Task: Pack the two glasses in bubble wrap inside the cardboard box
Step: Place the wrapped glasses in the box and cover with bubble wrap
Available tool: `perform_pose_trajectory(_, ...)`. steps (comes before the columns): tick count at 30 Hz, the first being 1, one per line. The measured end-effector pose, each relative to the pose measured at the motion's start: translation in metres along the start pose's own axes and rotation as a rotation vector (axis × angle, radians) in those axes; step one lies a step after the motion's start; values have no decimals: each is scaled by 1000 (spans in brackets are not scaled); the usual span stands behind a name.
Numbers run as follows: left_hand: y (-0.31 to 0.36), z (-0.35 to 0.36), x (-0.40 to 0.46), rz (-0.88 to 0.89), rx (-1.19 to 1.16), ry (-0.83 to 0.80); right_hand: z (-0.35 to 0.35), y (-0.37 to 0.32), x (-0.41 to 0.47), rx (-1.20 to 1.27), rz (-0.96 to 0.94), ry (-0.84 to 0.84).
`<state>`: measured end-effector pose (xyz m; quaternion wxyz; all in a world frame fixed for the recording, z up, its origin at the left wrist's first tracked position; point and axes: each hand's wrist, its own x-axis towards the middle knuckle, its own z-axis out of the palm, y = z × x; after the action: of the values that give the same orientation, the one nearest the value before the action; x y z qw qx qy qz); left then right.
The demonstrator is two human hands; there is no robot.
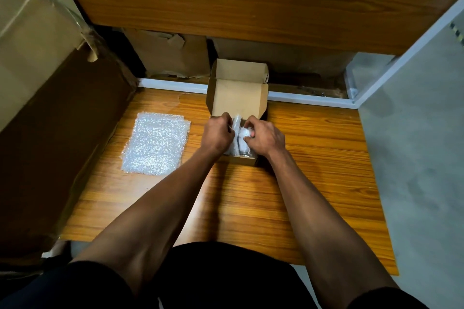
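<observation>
1. We read no brand, label or writing anywhere; the box [238, 94] is plain brown card inside and out.
2. The box sits open near the far edge of the table [313, 158], its lid standing up behind it.
3. Our left hand [218, 134] reaches into the box, fingers curled round the bubble wrap [236, 130] that stands up in the middle of it.
4. Our right hand [263, 138] is just beside, fingers curled and pinching the same wrap from the other side.
5. A glass [244, 152] shows low in the box between our wrists, clear, partly covered by the wrap; we cannot tell whether a second glass lies under it.
6. A spare sheet [156, 142] of bubble wrap lies flat on the table to the left of the box, apart from it.
7. The table is orange-brown wood grain with a white strip along its far edge.
8. A big carton [37, 70], with peeling tape, stands against the table's left side.
9. Behind the table, torn cardboard [170, 52] sits in a dark gap under a wood panel [226, 7].
10. To the right the floor [414, 158] is grey.
</observation>
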<state>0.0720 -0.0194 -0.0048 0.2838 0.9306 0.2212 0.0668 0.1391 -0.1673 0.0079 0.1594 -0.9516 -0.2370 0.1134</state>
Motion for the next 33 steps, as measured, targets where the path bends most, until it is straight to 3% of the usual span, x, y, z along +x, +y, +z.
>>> perform_pose_trajectory(19, 3, 2, 13, 103, 263, -108, 1, -2, -3, -91, -167, 23)
perform_pose_trajectory(24, 3, 3, 4, 209, 397, -121, 2, -2, -2, -60, -133, 15)
perform_pose_trajectory(33, 7, -3, 4, 233, 467, -137, 13, 3, -5, 115, -33, 24)
